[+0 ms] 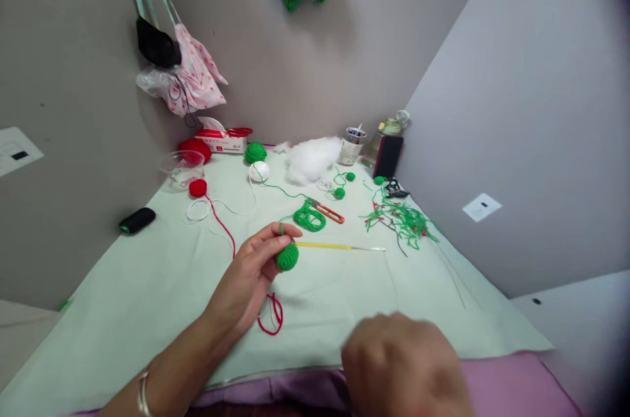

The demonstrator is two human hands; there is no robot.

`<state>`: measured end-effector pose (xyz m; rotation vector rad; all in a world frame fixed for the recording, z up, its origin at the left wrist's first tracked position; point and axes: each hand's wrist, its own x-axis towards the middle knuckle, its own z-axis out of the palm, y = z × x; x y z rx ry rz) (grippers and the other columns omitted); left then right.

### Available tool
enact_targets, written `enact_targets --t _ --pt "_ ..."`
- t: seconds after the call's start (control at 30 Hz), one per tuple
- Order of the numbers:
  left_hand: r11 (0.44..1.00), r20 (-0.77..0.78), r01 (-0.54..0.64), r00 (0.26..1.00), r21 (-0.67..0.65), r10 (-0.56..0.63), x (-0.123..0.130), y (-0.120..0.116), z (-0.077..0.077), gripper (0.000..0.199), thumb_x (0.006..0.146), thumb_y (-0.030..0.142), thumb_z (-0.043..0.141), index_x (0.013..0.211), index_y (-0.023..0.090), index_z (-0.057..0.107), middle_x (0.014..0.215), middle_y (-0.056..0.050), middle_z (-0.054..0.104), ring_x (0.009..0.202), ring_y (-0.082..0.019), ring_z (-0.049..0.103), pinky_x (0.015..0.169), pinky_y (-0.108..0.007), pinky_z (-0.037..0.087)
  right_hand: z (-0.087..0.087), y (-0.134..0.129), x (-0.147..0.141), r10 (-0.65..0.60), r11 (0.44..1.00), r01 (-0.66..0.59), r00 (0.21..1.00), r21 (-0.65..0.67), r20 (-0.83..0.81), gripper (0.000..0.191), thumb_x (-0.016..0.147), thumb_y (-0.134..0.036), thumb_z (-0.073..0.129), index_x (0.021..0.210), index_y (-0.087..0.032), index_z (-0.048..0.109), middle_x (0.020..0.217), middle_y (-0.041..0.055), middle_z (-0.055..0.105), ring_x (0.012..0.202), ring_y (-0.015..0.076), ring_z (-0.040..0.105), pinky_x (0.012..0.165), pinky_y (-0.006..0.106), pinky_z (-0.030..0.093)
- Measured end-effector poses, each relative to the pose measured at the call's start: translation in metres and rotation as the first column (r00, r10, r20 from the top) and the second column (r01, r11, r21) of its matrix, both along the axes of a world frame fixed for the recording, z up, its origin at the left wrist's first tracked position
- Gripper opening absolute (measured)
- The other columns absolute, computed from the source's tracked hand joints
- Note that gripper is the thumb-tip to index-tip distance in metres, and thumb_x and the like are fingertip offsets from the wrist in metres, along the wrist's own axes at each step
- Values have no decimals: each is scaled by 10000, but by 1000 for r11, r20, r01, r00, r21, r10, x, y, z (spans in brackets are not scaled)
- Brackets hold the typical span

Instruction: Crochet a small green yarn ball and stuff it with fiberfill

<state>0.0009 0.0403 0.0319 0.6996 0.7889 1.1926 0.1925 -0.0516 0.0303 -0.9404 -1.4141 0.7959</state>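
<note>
My left hand (253, 266) pinches a small round green crocheted piece (287, 257) between thumb and fingers, above the table. A strand of green yarn runs over its index finger. Just right of the fingertips, a yellow-handled crochet hook (322, 245) points rightward with its metal end away from me; whether its near end touches the hand I cannot tell. Low in front, near the table's front edge, my right hand (401, 364) is smeared by motion, with its back toward me and its fingers hidden. Behind the piece lies a loose coil of green yarn (310, 217).
Orange thread snips (329, 211) lie beside the coil. Farther back are white stuffing (312, 161), a green yarn ball (254, 153), a red yarn ball (197, 188) and a clear plastic bowl (182, 171). Green yarn scraps (406, 223) and a leaning phone (388, 155) are on the right.
</note>
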Motion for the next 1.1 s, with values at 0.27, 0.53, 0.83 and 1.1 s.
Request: enact_targets --t 0.27,0.53,0.83,1.1 --pt "984 -104 132 987 119 -120 14 -33 -6 150 879 356 800 946 223 791 801 -1 677 754 -152 593 743 -266 469 -18 36 -21 4 986 -30 987 -163 -159 322 890 -435 824 1163 -268 793 809 10 737 707 153 667 645 258 557" --pt "955 -76 281 959 95 -274 4 -27 -3 426 860 383 839 1273 302 773 1001 -29 715 1007 -214 662 954 -310 482 -26 41 -19 -67 995 42 959 -95 -276 233 1032 -386 651 1169 -269 799 853 35 750 767 175 699 739 314 579" --pt "957 -371 185 924 223 -92 5 -27 -1 476 746 320 926 1209 346 820 916 -6 688 966 -218 610 956 -314 449 -17 49 -15 69 998 -67 985 14 -156 46 903 -247 821 939 -275 824 875 33 732 881 195 684 779 321 575" --pt "985 -205 115 975 127 -88 10 -29 -9 408 806 341 882 1203 287 806 947 -26 700 969 -214 624 921 -308 475 -18 50 -19 -43 999 45 983 12 -176 97 971 -312 746 944 -250 816 794 15 704 711 157 649 636 278 529"
